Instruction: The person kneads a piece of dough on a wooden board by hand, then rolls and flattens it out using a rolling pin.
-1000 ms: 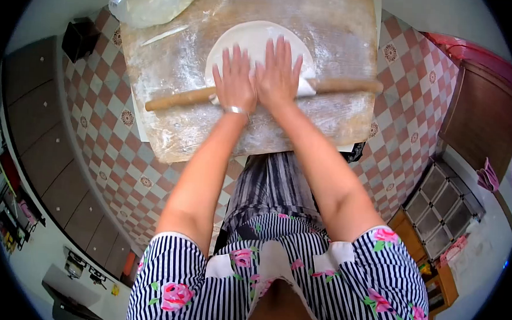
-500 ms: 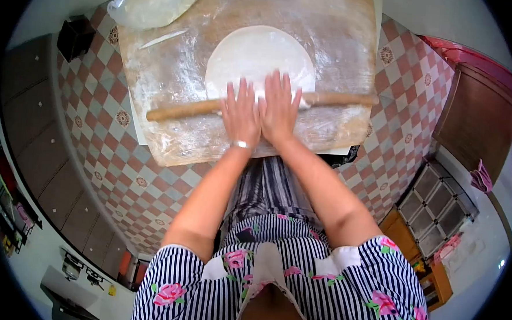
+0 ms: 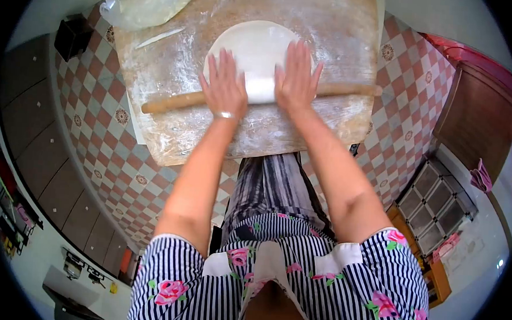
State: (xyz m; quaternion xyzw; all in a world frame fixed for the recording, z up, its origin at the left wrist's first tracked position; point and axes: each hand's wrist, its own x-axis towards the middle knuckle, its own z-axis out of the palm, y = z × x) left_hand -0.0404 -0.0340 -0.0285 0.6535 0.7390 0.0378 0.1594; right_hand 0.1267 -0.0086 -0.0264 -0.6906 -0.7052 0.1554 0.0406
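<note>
A round, flat sheet of dough (image 3: 253, 44) lies on the floured wooden board (image 3: 343, 48). Its near edge is wrapped around a long wooden rolling pin (image 3: 347, 90), which lies across the board. My left hand (image 3: 225, 86) rests flat on the wrapped dough left of the middle, fingers stretched forward and a bracelet at the wrist. On the right part of the roll lies my right hand (image 3: 296, 81), palm down with fingers extended. Between the two hands a short stretch of rolled dough shows. Neither hand grips the pin.
A clear plastic bag (image 3: 148, 4) sits at the board's far left corner, with a thin white strip (image 3: 159, 38) near it. Flour is smeared over the board. Checkered floor tiles surround it, and a dark bin (image 3: 73, 37) stands on the left.
My hands have moved apart from the middle of the pin and slightly forward. The pin has shifted a little away from me, and dough now shows wrapped between the hands.
</note>
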